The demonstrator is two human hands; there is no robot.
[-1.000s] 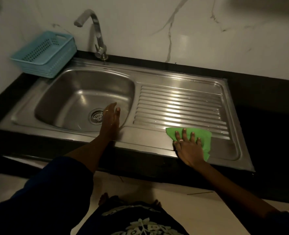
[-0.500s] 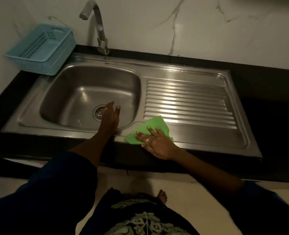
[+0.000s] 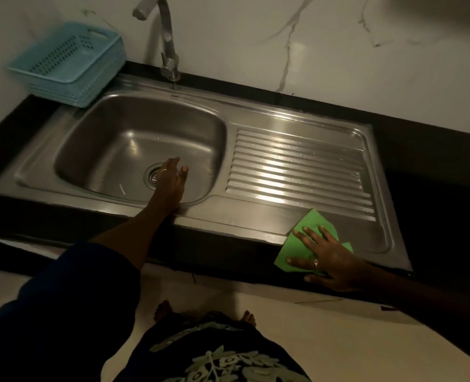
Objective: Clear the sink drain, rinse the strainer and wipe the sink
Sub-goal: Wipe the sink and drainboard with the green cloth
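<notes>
Dark counter [image 3: 432,172] runs under a white marble wall, the steel sink [image 3: 256,216] set lengthwise along it, basin left, ribbed drainboard right. A blue basket [image 3: 68,62] crowds the back left corner beside the tap [image 3: 167,45]. The left hand [image 3: 172,177] hangs open over the basin's front rim, near the drain strainer [image 3: 152,175]. The right hand [image 3: 327,257] lies flat, fingers spread, pressing a green cloth [image 3: 308,230] onto the sink's front right edge, one corner pointing toward the ribs.

Wore dark blue sleeves [image 3: 71,293] pushed up past bare forearms, and a dark garment [image 3: 214,357] printed with pale leaf patterns. Rings on both the left hand [image 3: 170,177] and the right hand [image 3: 330,257]. Bare feet [image 3: 163,310].
</notes>
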